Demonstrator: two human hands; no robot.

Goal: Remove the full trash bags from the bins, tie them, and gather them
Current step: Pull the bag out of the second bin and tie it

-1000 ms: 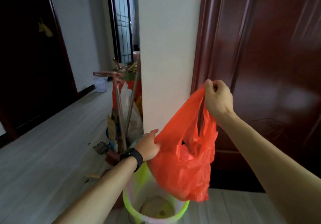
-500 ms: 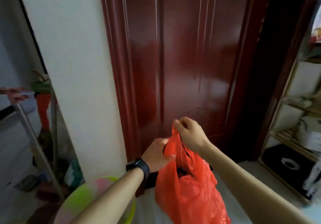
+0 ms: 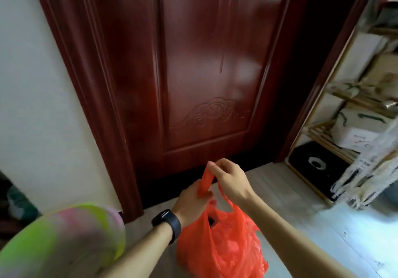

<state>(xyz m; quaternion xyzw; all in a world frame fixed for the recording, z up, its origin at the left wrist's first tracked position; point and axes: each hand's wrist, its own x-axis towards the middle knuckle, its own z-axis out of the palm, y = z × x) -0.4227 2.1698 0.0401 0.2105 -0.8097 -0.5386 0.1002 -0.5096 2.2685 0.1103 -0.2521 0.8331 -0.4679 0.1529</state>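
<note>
Head view, left hand [image 3: 190, 200], right hand [image 3: 230, 183] gripping red bag [image 3: 226, 247], box [image 3: 353, 134] print blurred.

Home interior, looks like a hallway or entry spot. A dark red wooden door [image 3: 211, 79] with a carved ornament on its lower panel fills the centre of the frame. Its matching frame sits in a plain white wall [image 3: 32, 83] at left. Light wood-look floor [image 3: 290, 193] below. Right edge: open wooden shelf rack [image 3: 318, 132] stacked with white boxes [image 3: 355, 129], and a black box [image 3: 318, 171] on the lowest level. Lower left: green-and-pink plastic bin [image 3: 64, 245], blurred. Typical domestic storage clutter.
</note>
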